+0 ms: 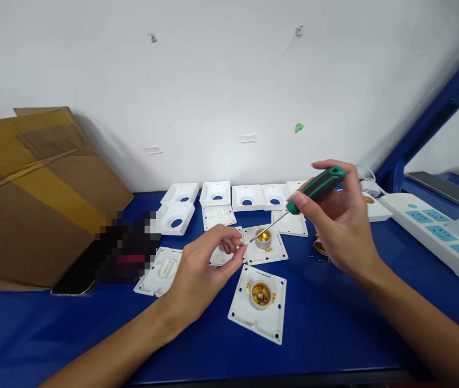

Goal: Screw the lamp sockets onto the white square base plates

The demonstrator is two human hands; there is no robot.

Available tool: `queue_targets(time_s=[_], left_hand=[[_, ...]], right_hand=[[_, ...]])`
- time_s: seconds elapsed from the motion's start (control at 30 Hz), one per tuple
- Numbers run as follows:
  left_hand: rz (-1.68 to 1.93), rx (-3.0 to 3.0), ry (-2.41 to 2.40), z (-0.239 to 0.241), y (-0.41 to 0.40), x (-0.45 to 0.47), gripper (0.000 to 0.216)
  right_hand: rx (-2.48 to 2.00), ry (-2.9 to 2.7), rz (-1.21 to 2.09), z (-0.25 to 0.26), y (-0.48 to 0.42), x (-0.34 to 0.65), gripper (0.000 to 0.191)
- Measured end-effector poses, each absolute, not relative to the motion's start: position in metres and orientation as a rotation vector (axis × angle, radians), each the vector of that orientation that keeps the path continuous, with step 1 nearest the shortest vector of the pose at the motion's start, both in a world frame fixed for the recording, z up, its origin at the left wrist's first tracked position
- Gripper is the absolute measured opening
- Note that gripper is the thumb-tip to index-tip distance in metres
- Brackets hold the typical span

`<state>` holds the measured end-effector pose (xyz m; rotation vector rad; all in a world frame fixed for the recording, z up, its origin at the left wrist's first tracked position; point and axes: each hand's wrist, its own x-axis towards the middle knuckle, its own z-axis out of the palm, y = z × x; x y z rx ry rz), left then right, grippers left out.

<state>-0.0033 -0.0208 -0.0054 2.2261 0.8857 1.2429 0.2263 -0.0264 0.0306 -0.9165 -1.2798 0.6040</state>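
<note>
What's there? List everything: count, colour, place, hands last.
Screwdriver: one, green and black, right of centre
Small piece: one, gold, centre
Socket plates: two, white and gold, centre
Other plates: at least four, white, around them
Holed covers: at least six, white, back
Brass-fitted cover: one, white, right
Loose fitting: one, gold, right of centre
Tiny pieces: several, gold, by that fitting
Power strip: one, white and blue, right
Corded plug: one, white, right
Flat devices: two, dark, left and far right
Cardboard box: one, brown, left
Table: one, blue, beneath
Frame: one, blue, right
Wall: one, white, behind
Left hand: one, pinching small piece
Right hand: one, holding screwdriver
</note>
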Motion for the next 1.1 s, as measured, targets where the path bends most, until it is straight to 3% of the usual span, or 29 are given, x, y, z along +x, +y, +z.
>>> queue_targets(time_s=[1.1], left_hand=[[1.247, 2.246, 0.846, -0.016, -0.023, -0.003, 0.017]], right_hand=[[-0.781, -1.451, 0.546, 0.022, -0.036, 0.218, 0.048]])
